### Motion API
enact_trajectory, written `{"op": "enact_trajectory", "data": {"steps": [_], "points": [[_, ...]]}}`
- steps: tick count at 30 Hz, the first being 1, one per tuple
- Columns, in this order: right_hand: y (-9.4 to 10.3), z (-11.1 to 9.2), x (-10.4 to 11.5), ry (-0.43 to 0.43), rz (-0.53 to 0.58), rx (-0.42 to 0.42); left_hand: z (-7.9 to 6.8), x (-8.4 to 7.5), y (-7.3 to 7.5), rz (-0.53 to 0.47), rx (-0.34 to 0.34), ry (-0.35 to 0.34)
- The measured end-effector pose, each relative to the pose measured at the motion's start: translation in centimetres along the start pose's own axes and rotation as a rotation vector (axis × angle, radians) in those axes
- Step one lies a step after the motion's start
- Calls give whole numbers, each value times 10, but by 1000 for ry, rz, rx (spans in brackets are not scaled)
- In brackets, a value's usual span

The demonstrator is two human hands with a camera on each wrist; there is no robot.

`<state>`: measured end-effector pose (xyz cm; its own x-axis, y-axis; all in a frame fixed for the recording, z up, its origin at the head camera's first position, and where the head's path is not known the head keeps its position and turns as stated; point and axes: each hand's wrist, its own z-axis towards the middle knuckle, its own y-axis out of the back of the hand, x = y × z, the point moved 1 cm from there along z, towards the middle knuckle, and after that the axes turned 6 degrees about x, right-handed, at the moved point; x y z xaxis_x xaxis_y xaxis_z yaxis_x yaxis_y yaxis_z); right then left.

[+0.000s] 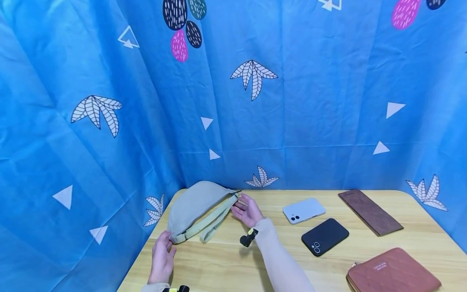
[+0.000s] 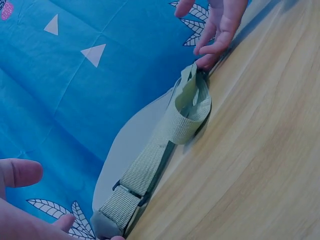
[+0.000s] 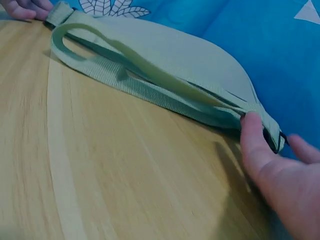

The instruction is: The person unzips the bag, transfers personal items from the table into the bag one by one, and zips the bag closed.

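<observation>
A pale grey-green belt bag [image 1: 197, 205] lies at the table's far left, its light green webbing strap [image 1: 209, 223] looped along its near side. My left hand [image 1: 162, 259] is at the bag's lower corner, fingertips touching it; in the left wrist view the thumb [image 2: 22, 172] stands apart from the bag. At the other end my right hand [image 1: 249, 211] has its fingers loosely spread. In the right wrist view, its thumb [image 3: 252, 132] touches the strap end, beside a dark buckle [image 3: 280, 142].
Right of the bag lie a white phone [image 1: 304, 210], a black phone [image 1: 325, 237] and a brown flat case [image 1: 371, 212]. A reddish-brown quilted wallet [image 1: 394, 271] sits near the front right. Blue patterned cloth [image 1: 233, 121] encloses the wooden table [image 1: 211, 267].
</observation>
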<state>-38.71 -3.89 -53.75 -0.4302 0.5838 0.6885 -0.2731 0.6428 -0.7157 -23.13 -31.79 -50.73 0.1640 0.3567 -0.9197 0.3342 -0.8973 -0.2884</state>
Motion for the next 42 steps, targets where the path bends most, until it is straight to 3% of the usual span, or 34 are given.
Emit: {"op": "enact_trajectory", "data": {"steps": [6, 21, 29, 35, 38, 42], "points": [[3, -3, 4, -37, -129, 39, -4, -1, -6, -13, -13, 9], [3, -12, 6, -27, -208, 16, -9, 2, -6, -34, -39, 1], [19, -35, 11, -48, -238, 27, -12, 1, -4, 18, -1, 30], [23, -52, 22, -113, -385, 89, -18, 0, -1, 42, 41, 57], [28, -54, 28, -106, -474, 22, -19, 0, 1, 47, 55, 71], [32, -48, 37, -14, -513, -168, -20, 1, -2, 45, 61, 70]]}}
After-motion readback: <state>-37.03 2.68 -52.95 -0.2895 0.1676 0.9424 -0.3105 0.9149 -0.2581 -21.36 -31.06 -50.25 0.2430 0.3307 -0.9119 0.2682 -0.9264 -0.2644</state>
